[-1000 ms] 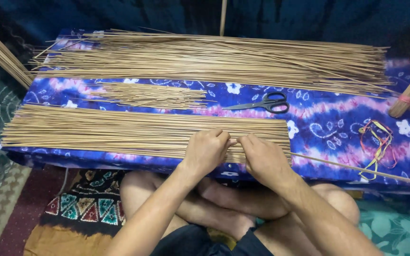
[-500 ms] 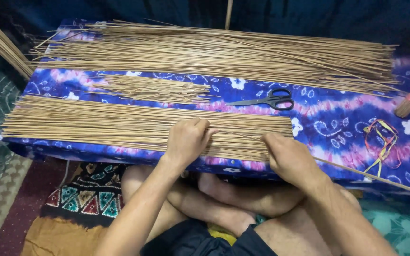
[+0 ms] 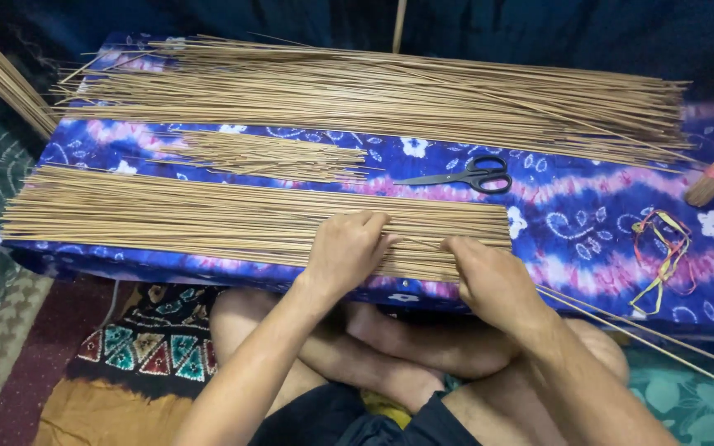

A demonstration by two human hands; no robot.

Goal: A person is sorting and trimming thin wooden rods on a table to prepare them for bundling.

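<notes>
Thin tan reed sticks (image 3: 208,219) being squared up; left hand (image 3: 349,248) and right hand (image 3: 489,277) press flat, fingers released. Next: even the ends.

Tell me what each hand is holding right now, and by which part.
Neither hand lifts anything. The left hand and right hand lie palm-down on the near sticks, toward their right ends; whether the fingers pinch single sticks cannot be told.

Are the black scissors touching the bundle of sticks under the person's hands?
Apart. In the head view, the scissors lie on the blue cloth, with a strip of cloth showing between them and the near stick bundle.
</notes>
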